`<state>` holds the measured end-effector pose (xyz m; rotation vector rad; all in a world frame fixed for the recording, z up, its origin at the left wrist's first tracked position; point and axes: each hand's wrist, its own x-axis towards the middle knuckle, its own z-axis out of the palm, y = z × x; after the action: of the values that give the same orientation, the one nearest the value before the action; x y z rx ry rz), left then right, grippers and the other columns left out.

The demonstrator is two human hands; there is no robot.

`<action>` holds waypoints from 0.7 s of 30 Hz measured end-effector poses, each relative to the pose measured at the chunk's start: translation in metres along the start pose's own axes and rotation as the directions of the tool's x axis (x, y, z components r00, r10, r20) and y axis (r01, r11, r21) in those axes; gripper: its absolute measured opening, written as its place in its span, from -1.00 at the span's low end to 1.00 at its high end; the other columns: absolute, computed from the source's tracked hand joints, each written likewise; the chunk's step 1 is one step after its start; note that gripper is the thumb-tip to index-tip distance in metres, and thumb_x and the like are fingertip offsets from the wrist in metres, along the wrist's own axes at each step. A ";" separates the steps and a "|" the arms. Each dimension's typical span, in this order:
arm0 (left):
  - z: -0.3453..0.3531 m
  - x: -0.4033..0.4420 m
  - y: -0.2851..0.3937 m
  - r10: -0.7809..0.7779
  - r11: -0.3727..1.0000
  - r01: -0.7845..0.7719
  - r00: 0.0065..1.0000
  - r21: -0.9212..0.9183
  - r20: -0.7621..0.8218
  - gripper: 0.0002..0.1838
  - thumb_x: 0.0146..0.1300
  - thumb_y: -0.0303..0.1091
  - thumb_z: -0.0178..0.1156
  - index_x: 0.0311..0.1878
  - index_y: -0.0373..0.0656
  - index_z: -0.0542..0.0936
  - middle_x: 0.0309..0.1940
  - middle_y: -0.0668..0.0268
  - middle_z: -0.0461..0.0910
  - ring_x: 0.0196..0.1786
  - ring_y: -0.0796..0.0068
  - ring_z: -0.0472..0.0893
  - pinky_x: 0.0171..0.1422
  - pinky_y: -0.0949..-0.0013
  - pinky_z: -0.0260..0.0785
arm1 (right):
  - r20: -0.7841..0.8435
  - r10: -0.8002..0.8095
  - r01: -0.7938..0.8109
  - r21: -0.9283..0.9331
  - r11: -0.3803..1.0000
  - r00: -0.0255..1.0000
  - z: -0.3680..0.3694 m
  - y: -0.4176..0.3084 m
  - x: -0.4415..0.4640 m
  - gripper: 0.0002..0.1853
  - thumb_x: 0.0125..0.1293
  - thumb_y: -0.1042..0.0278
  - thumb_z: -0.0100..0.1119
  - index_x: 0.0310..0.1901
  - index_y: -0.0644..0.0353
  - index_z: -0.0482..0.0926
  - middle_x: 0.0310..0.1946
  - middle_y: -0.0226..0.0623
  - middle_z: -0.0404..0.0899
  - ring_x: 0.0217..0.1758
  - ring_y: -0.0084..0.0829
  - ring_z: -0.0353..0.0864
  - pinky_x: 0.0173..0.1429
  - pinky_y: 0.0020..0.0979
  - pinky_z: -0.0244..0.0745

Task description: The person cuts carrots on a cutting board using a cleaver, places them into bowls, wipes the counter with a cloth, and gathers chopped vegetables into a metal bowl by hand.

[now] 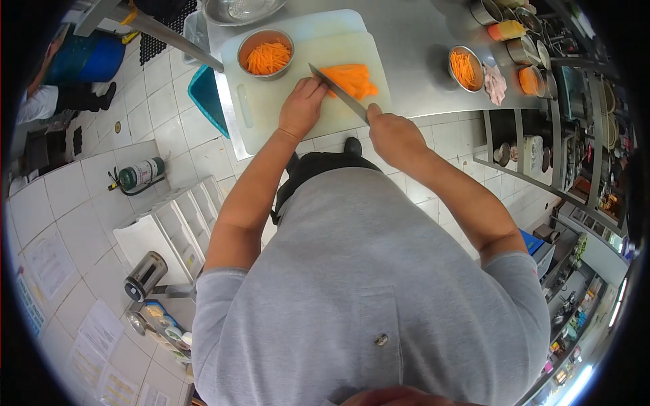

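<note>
My right hand (398,139) is wrapped around the handle of a kitchen knife (342,95). The blade slants up and left over a white cutting board (271,122). Sliced orange carrot (351,79) lies in a flat, overlapping pile along the blade's right side. Left of the blade, my left hand (302,107) rests low at the board with its fingers bent and pressed together near the knife tip. Whatever is under those fingertips is hidden. A metal bowl (265,74) of thin carrot strips (269,58) stands on the board beyond my left hand.
On the steel table (413,54), another bowl of carrot strips (463,70) stands beside a crumpled pinkish cloth (495,85). Several containers and an orange-yellow bottle (506,30) line the right. A teal bin (207,100) sits below the board's left edge. Another person (51,101) is at far left.
</note>
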<state>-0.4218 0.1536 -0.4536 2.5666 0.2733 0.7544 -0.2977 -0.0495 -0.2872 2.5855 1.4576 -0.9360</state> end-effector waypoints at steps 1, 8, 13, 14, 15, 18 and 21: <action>-0.001 0.001 0.000 0.000 1.000 0.000 1.000 0.001 -0.003 -0.68 0.25 -0.58 0.28 0.07 -0.18 0.74 0.12 0.23 0.70 0.22 0.09 0.68 0.35 0.14 0.64 | 0.005 -0.002 0.002 -0.004 1.000 1.000 -0.002 0.000 0.001 -0.85 0.61 0.47 0.05 0.07 0.36 0.44 -0.25 0.15 0.77 -0.14 0.21 0.82 0.02 0.17 0.70; -0.002 0.000 0.000 -0.005 1.000 0.005 1.000 0.016 -0.011 -0.72 0.27 -0.56 0.28 0.04 -0.16 0.74 0.11 0.26 0.69 0.20 0.12 0.68 0.34 0.16 0.64 | 0.102 0.022 -0.014 -0.080 0.997 0.995 -0.020 -0.005 0.009 -0.76 0.53 0.50 0.15 0.15 0.37 0.46 -0.21 0.11 0.79 -0.09 0.15 0.85 0.05 0.10 0.74; 0.000 -0.001 -0.001 -0.004 1.000 0.004 1.000 0.014 -0.010 -0.71 0.27 -0.54 0.28 0.06 -0.14 0.75 0.10 0.29 0.69 0.21 0.16 0.68 0.34 0.18 0.64 | 0.089 -0.010 0.018 -0.086 0.996 0.996 -0.022 -0.006 0.018 -0.73 0.54 0.49 0.13 0.18 0.38 0.47 -0.21 0.11 0.79 -0.10 0.13 0.85 0.01 0.11 0.73; 0.000 -0.002 -0.001 -0.013 1.000 0.013 1.000 0.021 -0.011 -0.69 0.28 -0.54 0.28 0.07 -0.13 0.76 0.10 0.29 0.69 0.21 0.16 0.68 0.34 0.18 0.65 | 0.093 -0.014 0.022 -0.088 0.996 0.996 -0.022 -0.007 0.021 -0.73 0.54 0.49 0.13 0.18 0.38 0.47 -0.21 0.11 0.79 -0.10 0.13 0.85 0.01 0.11 0.73; 0.000 -0.004 0.000 -0.023 0.999 0.024 1.000 0.026 -0.009 -0.68 0.28 -0.53 0.28 0.09 -0.12 0.76 0.10 0.29 0.69 0.21 0.17 0.67 0.33 0.18 0.65 | 0.078 -0.033 0.041 -0.102 0.994 0.996 -0.022 -0.007 0.023 -0.73 0.54 0.50 0.12 0.18 0.38 0.47 -0.21 0.11 0.79 -0.10 0.12 0.85 0.01 0.11 0.73; 0.001 -0.005 -0.001 -0.027 0.999 0.027 1.000 0.047 -0.002 -0.66 0.28 -0.53 0.28 0.11 -0.10 0.77 0.11 0.31 0.69 0.22 0.19 0.67 0.31 0.18 0.66 | 0.068 -0.056 0.065 -0.124 0.990 0.996 -0.023 -0.008 0.025 -0.72 0.53 0.52 0.10 0.20 0.38 0.48 -0.20 0.11 0.80 -0.09 0.12 0.85 0.02 0.10 0.73; 0.002 -0.006 -0.002 -0.033 0.999 0.033 0.999 0.031 0.002 -0.65 0.28 -0.53 0.27 0.12 -0.09 0.77 0.10 0.34 0.68 0.21 0.19 0.67 0.30 0.18 0.67 | 0.049 -0.073 0.079 -0.132 0.988 0.996 -0.016 -0.004 0.029 -0.71 0.56 0.49 0.10 0.22 0.40 0.47 -0.23 0.10 0.77 -0.12 0.12 0.83 0.01 0.11 0.72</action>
<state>-0.4255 0.1529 -0.4593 2.5860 0.3277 0.7399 -0.2821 -0.0201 -0.2880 2.4158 1.5602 -0.8639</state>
